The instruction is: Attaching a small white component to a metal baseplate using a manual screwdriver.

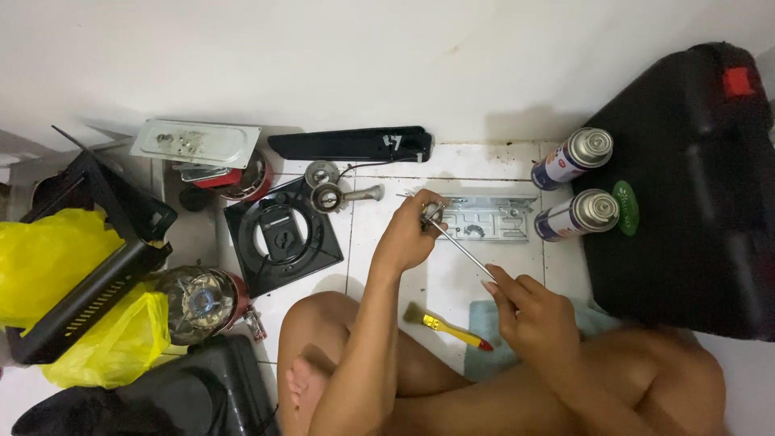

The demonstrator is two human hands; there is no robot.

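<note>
My left hand (410, 230) is closed around a small metal fitting (432, 213) held above the white tiled floor. My right hand (529, 311) pinches the near end of a thin metal rod (464, 249) whose far tip meets that fitting. Just beyond the hands lies a flat grey metal bracket plate (488, 218). A small brush with a yellow handle and red tip (449, 326) lies on the floor between my knees, beside a pale blue cloth (483, 355).
Two gas canisters (575, 187) lie at the right by a large black case (694, 186). A black square burner plate (282, 236), a burner head (329, 196), a metal tray (196, 143), a black panel (351, 144), a stove body and yellow bags (56, 258) crowd the left.
</note>
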